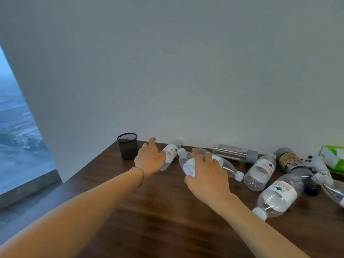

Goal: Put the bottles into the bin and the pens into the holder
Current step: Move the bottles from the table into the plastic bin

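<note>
- The bottle-clearing step looks to be in hand: both arms reach across the desk [158, 211] toward the clear plastic bottles lying on their sides near its far edge.
- The left hand [149, 158] lies over the leftmost bottle [170, 155] by the far left corner, fingers curved round its body. It seems to grip it, though the bottle has not left the wood.
- The right hand [206, 174] covers a second bottle [188, 162] just beside the first, thumb under one side and fingers spread over the top. I judge it a closing grasp.
- A third bottle [229, 167] lies partly under the right fingers, its white cap pointing toward the near edge.
- More bottles lie toward the right edge: a labelled bottle [260, 172], a big bottle [277, 196] closer to the near edge, and a dark-labelled bottle [290, 162].
- The black mesh holder [128, 146] stands upright at the far left corner, just beside the left hand. No pens are visible, and no bin is in sight.
- Next, I think, each hand must close firmly and lift. Thin, smooth, round plastic may roll or crumple, so a mid-body grip suits.
- The desk is dark wood-grain with a slight sheen. A steel flask [235, 153] lies against the wall, with a white plush toy [316, 166] and a green pack [333, 157] near the far right corner.
</note>
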`<state>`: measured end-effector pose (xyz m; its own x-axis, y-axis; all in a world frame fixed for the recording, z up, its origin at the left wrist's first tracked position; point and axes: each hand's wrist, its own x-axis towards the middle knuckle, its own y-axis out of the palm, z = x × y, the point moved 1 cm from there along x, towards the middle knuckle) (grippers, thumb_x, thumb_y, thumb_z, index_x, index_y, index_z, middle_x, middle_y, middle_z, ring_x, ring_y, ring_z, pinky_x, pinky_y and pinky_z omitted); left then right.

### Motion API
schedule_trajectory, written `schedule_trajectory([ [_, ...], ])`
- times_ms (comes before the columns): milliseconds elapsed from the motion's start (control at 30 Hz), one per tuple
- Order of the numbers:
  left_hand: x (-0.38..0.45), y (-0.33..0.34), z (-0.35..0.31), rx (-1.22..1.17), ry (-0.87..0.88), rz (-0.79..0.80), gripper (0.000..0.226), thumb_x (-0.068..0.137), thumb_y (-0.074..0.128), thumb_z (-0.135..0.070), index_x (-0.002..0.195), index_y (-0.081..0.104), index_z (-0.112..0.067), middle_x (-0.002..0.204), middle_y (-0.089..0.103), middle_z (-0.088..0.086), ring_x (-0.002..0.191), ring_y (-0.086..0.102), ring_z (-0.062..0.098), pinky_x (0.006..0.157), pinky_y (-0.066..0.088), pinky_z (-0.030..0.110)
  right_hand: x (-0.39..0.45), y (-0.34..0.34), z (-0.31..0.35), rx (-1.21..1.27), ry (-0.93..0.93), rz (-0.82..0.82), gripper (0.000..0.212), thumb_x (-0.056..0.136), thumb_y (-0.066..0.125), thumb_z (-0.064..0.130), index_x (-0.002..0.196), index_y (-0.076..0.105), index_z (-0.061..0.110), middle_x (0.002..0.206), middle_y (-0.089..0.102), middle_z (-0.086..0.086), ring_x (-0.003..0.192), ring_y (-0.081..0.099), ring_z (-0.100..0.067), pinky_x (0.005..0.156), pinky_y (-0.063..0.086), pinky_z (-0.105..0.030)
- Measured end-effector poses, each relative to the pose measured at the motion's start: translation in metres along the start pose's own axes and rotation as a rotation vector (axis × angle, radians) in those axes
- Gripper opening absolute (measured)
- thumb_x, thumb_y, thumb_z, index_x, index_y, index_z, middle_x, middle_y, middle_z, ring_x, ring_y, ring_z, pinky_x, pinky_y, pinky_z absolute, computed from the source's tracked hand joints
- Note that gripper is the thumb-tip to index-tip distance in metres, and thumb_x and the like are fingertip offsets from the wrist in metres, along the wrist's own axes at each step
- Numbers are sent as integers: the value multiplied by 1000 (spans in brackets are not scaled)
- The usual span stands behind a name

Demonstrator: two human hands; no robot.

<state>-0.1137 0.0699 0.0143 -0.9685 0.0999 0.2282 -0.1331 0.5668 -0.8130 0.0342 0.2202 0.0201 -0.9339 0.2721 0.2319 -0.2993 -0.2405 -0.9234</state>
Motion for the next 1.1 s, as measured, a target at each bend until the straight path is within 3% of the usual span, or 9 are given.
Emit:
schedule_trajectory([
  [133, 31, 38, -13, 127, 13, 66, 74, 93, 54, -47, 157, 26, -23, 145, 50, 15, 131, 49, 37, 99, 48, 48, -4, -21, -19, 72, 13, -48, 76, 91, 56, 44, 156, 17, 33, 150, 39, -6, 132, 45, -28, 96, 47, -42],
  [300, 52, 71, -9, 332, 55, 76, 84, 86, 55, -65, 154, 26, -25, 145, 51, 13, 130, 48, 35, 100, 42, 48, -3, -27, -41, 107, 47, -53, 79, 90, 53, 46, 158, 14, 37, 146, 41, -2, 132, 46, -25, 99, 46, -41],
  [400, 58, 81, 2, 327, 25, 87, 86, 80, 60, -71, 147, 34, -25, 137, 56, 12, 123, 56, 34, 97, 47, 45, 0, -33, -51, 117, 56, -66, 80, 89, 53, 48, 158, 14, 38, 147, 41, -1, 131, 48, -24, 100, 47, -41],
  [567, 53, 77, 7, 284, 38, 67, 69, 82, 68, -59, 136, 43, -24, 120, 64, 6, 104, 68, 29, 81, 52, 37, 4, -41, -48, 130, 37, -95, 80, 87, 52, 52, 156, 12, 41, 147, 41, 1, 130, 49, -23, 97, 49, -40],
  [733, 30, 56, 13, 119, -14, 22, 63, 80, 65, -60, 131, 46, -27, 111, 65, 4, 99, 67, 29, 75, 49, 34, -4, -42, -23, 158, 8, -99, 81, 87, 53, 58, 156, 14, 42, 143, 43, 3, 128, 51, -23, 98, 49, -42],
  [900, -8, 1, 39, -20, -58, -82, 69, 81, 64, -65, 138, 45, -31, 112, 68, -2, 88, 60, 18, 72, 47, 32, -21, -43, 26, 223, -83, -92, 77, 91, 55, 49, 157, 15, 41, 142, 41, 4, 130, 49, -20, 92, 48, -36],
  [1100, -64, -83, 110, -108, -167, -179, 71, 80, 61, -73, 136, 45, -32, 120, 69, -5, 101, 68, 19, 85, 56, 37, -59, -29, 117, 298, -217, -59, 77, 89, 55, 50, 156, 20, 39, 138, 44, 3, 126, 52, -24, 91, 46, -40],
])
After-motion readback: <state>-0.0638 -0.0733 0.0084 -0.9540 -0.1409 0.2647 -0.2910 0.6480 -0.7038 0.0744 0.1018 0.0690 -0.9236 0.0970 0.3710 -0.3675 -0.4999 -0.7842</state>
